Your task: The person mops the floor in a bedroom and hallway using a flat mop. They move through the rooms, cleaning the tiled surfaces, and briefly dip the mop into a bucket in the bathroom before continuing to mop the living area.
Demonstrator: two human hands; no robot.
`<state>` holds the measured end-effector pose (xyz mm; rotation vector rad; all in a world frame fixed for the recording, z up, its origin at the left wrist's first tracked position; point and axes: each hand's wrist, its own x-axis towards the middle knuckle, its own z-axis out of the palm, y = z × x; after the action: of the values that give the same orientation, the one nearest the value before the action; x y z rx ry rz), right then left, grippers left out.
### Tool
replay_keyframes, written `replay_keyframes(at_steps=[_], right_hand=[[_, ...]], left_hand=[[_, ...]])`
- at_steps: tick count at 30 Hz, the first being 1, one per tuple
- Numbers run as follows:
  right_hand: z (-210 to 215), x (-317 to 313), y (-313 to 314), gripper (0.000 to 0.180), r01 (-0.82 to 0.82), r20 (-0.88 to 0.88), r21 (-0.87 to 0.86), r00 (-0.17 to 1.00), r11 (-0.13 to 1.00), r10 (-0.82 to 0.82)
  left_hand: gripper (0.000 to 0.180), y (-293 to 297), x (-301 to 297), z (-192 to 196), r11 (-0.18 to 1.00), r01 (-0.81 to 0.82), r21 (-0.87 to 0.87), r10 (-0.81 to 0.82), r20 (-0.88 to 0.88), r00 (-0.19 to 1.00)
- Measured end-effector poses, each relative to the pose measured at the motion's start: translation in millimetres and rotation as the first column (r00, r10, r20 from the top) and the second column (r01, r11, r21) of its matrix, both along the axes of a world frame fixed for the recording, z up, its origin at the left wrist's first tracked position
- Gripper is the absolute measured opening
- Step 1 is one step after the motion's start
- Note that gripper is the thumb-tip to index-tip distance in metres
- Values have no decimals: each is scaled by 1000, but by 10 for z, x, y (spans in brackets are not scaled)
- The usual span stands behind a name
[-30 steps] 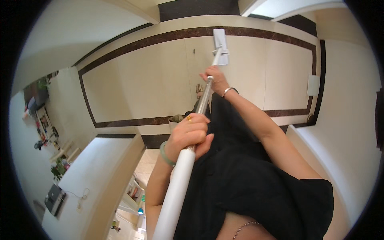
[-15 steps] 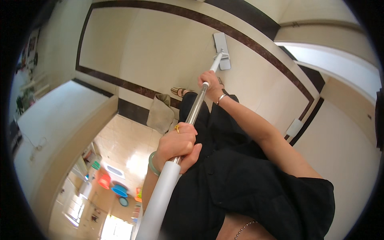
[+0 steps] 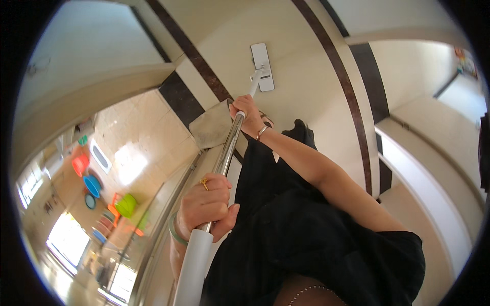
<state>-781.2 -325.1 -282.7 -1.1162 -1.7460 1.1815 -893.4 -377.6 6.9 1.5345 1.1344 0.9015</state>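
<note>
A flat mop stretches from the lower edge up to its white rectangular mop head [image 3: 263,58], which lies flat on the pale floor ahead of my feet. My left hand [image 3: 206,206], with a gold ring and a green bangle, is closed round the metal tube [image 3: 229,145] just above the white grip sleeve [image 3: 194,268]. Farther down the pole, my right hand [image 3: 246,115] wraps round it at the joint with the thinner white section. A bracelet circles that wrist. Both hands hold the pole at a slant.
A greyish mat [image 3: 212,125] lies at a doorway on my left. Through it show a tiled floor [image 3: 135,120], a red basin [image 3: 80,164], a blue basin [image 3: 92,186] and a green bucket [image 3: 125,205]. Dark bands [image 3: 196,56] edge the hallway floor; a wall [image 3: 423,178] stands at right.
My body and view have turned, so the doorway and basins show more fully. The mop head appears slightly farther left in view. Both hands keep their hold on the pole.
</note>
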Motion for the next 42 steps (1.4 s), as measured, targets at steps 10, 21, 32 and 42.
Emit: replay_keyframes(at_steps=[10, 21, 32, 42], right_hand=[[-201, -1616, -125, 27, -525, -116, 98, 838, 846, 533], [-342, -2531, -352, 28, -800, -272, -49, 587, 598, 763], [-216, -2793, -492, 27, -915, -42, -96, 397, 392, 917], [-75, -3073, -553, 18, -10, -130, -985, 686, -170, 716]], left_hand=[[36, -460, -849, 21, 898, -437, -47, 429, -128, 894], [29, -424, -1221, 49, 663, -748, -29, 723, -236, 649], [16, -614, -780, -457, -247, -947, 205, 959, -90, -270], [29, -479, -701, -766, -643, -720, 263, 766, 250, -593]])
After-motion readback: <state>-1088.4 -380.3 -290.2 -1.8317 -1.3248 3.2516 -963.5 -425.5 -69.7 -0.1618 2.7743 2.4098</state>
